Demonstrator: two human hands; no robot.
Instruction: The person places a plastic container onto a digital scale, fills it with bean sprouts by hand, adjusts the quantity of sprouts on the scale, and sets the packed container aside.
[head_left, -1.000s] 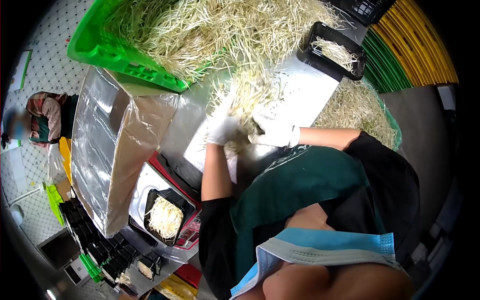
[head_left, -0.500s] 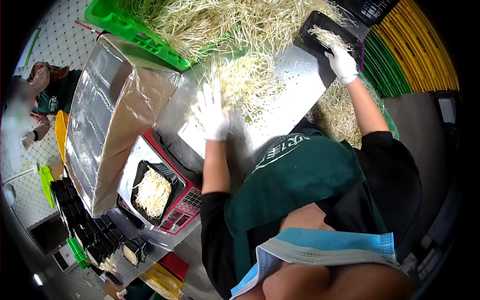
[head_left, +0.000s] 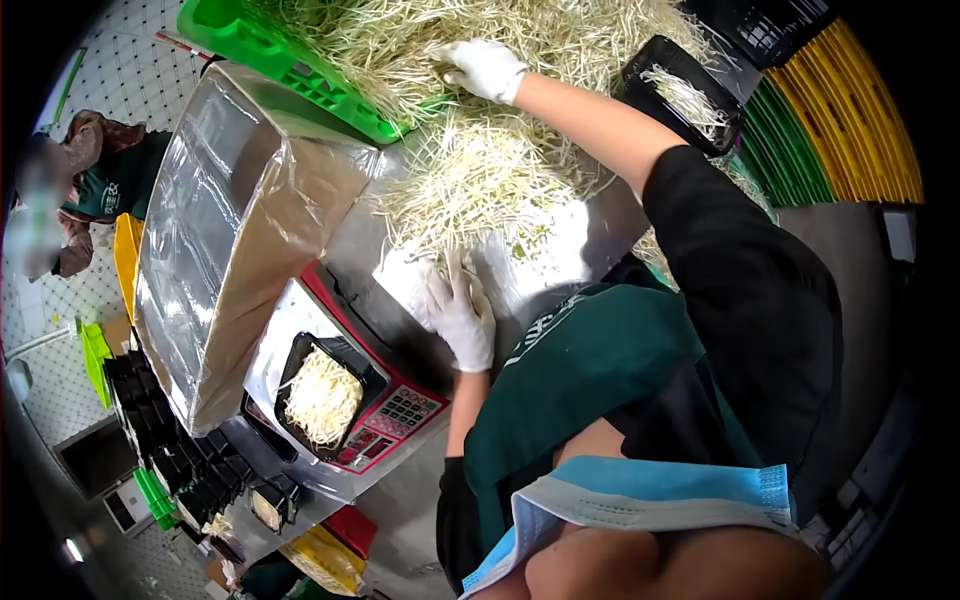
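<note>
My left hand (head_left: 460, 315), in a white glove, rests on the metal worktop (head_left: 575, 245) with its fingers apart. Its fingertips are at the near edge of a loose pile of bean sprouts (head_left: 480, 180). My right hand (head_left: 485, 70), gloved too, reaches across to the big heap of bean sprouts (head_left: 590, 35) at the green crate (head_left: 290, 75). Its thumb stands away from the fingers, which touch the sprouts. To the right lies a black tray (head_left: 640, 85) with a few sprouts in it. Another black tray (head_left: 290, 365), filled with sprouts, sits on the red-framed scale (head_left: 405, 410).
A plastic-wrapped box (head_left: 225, 200) stands left of the pile. Stacked black trays (head_left: 140, 400) fill the lower left. Yellow and green crates (head_left: 835, 120) are stacked at the right. A co-worker in a green apron (head_left: 120, 185) is at far left.
My right hand has left the black tray at the right and moved left to the sprout heap. My left hand has drawn back toward me from the pile. The view has shifted slightly.
</note>
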